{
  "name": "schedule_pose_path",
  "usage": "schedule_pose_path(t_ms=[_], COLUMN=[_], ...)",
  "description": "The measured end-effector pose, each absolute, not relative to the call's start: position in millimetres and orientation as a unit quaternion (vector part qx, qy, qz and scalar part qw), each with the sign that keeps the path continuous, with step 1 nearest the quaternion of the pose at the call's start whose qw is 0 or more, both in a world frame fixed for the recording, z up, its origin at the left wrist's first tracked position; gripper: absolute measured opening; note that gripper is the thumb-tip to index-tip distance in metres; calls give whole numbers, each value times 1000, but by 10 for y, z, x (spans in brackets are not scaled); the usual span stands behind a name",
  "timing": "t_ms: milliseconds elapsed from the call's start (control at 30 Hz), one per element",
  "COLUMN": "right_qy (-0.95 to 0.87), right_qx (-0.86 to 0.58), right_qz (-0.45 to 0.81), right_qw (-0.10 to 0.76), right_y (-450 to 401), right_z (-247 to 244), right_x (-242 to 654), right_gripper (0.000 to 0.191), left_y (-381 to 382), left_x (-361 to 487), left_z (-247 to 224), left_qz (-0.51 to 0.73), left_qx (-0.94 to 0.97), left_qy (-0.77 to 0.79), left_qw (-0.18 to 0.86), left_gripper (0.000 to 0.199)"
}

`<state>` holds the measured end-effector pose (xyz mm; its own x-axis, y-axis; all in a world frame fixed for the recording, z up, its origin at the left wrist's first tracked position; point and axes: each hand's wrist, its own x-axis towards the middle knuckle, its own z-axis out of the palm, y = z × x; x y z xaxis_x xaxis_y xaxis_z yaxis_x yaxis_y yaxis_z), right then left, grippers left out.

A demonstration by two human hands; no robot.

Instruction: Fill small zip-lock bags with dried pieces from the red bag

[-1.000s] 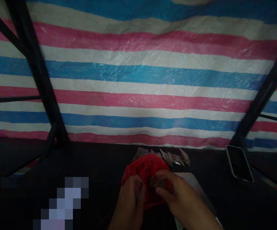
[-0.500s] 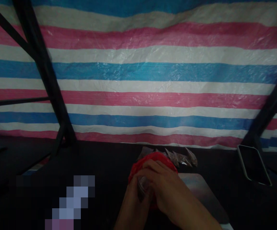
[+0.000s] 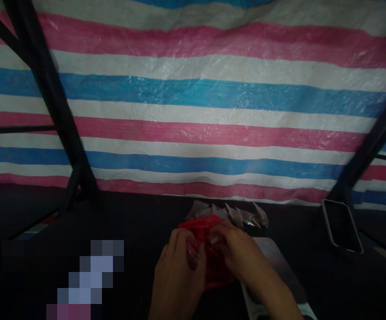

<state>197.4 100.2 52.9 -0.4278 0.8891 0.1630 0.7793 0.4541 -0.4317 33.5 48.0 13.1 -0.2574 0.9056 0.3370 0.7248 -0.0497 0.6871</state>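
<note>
A red plastic bag (image 3: 215,271) stands open between my hands on the dark table. My left hand (image 3: 179,266) is closed at the bag's left side, with a small clear plastic bag (image 3: 193,253) crumpled between thumb and fingers. On the right rim, my right hand (image 3: 236,246) has its fingers curled into the mouth of the red bag, and a bit of shiny clear plastic shows by the fingertips. What lies deeper in the red bag is too dark to make out. Several small clear packets (image 3: 246,217) with brownish contents lie just behind it.
A flat scale (image 3: 276,262) with a silvery plate sits under and beside my right forearm. Farther right lies a phone (image 3: 342,226) with a dark screen. Black metal posts (image 3: 62,120) rise on both sides before a striped plastic sheet (image 3: 206,133). A blurred-out patch covers the lower left.
My hands have moved apart from being together over the red bag, and its mouth now shows between them. The whole view has shifted slightly.
</note>
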Motion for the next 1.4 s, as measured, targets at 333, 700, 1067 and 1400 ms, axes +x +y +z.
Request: schedule_pose_path(t_ms=[333, 700, 1067, 1400], right_qy=[-852, -824, -815, -785], right_qx=[-457, -552, -562, -607], right_qz=[187, 117, 108, 87], right_qw=[176, 48, 88, 88], right_y=[766, 669, 776, 810], right_z=[721, 703, 486, 426], right_x=[1937, 1986, 1737, 1771], right_gripper=[50, 60, 50, 47], left_y=[546, 454, 434, 426], left_x=[377, 134, 197, 211], left_z=[53, 136, 64, 61], left_qz=[333, 385, 404, 419], left_qx=[600, 543, 567, 549], left_qy=[690, 706, 683, 703], left_qw=[230, 240, 219, 169], left_gripper=[23, 23, 24, 22])
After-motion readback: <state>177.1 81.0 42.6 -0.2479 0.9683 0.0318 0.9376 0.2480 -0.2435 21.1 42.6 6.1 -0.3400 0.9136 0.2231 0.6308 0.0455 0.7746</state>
